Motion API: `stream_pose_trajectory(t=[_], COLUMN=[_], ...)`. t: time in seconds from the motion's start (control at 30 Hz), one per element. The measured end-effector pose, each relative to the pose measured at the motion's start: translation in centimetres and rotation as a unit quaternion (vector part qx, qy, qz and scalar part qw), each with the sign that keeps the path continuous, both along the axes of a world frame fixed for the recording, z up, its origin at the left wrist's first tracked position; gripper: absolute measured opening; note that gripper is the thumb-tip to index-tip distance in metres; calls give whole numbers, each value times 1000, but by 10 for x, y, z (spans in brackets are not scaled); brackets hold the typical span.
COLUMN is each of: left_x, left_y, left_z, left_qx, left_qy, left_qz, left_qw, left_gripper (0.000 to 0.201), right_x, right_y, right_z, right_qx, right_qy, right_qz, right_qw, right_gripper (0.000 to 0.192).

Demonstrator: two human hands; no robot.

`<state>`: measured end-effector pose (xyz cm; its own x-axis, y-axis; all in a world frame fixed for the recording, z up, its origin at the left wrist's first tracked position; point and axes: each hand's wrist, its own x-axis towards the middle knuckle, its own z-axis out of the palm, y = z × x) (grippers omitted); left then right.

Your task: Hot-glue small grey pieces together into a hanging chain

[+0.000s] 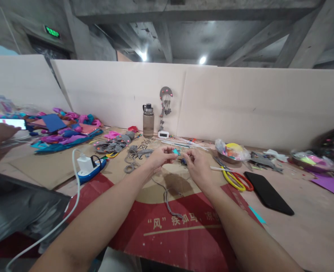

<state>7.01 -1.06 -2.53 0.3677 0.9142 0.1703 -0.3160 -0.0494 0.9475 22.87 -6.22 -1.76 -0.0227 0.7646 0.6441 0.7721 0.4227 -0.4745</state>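
Above the cardboard-covered desk [184, 230], the left hand [159, 156] pinched a small teal piece [175, 152] in its fingers, while the right hand [197, 163] gripped a dark bit [183, 161]; bracing both wrists would probably have steadied the joining.

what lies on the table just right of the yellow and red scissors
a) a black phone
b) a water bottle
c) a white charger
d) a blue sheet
a: the black phone lies flat on the table just right of the yellow and red scissors, while the water bottle stands back by the wall and the white charger is off to the left.
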Motion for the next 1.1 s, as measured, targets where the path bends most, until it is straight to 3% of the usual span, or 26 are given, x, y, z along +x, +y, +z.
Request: stream_pose_trajectory(t=[0.47, 1.1], left_x=[1, 2], left_y=[0, -3], left_z=[-3, -1], left_qx=[27, 29], left_qy=[19, 54], left_qz=[-31, -42], left_qw=[999, 997], left_gripper=[36, 31], right_x=[-2, -2], right_y=[2, 4], right_z=[-5, -7], right_qx=[-21, -32], right_qy=[-40, 8], right_qz=[-9, 38], right_qw=[999, 999], right_gripper=[29, 33])
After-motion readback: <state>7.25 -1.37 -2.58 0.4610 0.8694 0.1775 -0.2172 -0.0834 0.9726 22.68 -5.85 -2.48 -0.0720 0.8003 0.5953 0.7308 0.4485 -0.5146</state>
